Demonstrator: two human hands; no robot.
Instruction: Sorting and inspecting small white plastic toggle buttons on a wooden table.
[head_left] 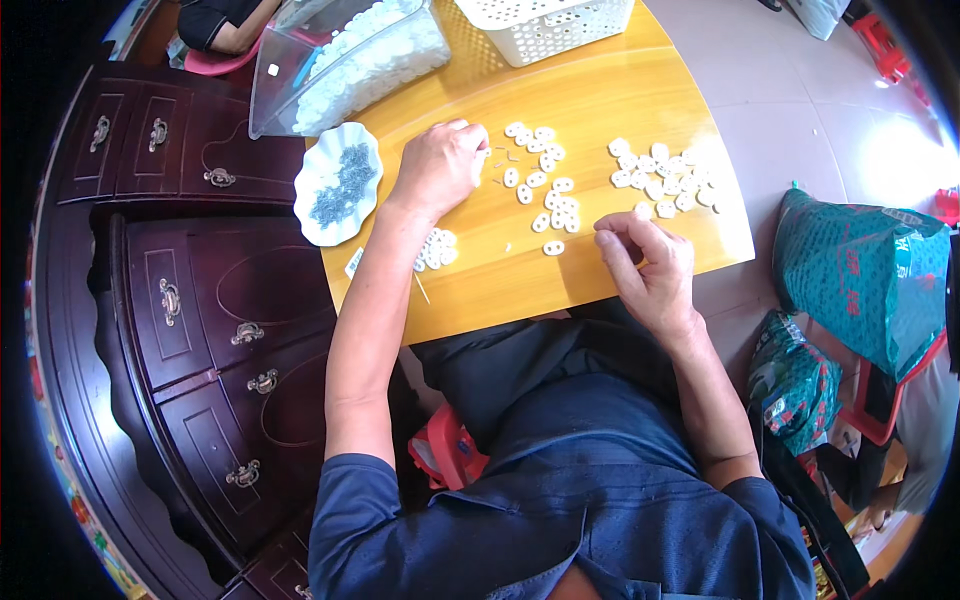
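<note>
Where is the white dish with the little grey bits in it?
In the head view, the white dish sits at the left edge of the yellow table, just left of the person's left hand and below the clear bin of white pieces.

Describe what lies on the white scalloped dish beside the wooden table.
The white dish holds a loose heap of small grey metal bits, too small to identify. Whatever lies beneath the heap is covered.

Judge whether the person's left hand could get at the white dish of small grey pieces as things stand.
Probably yes: the left hand rests on the table just right of the white dish, with nothing standing between them.
</note>
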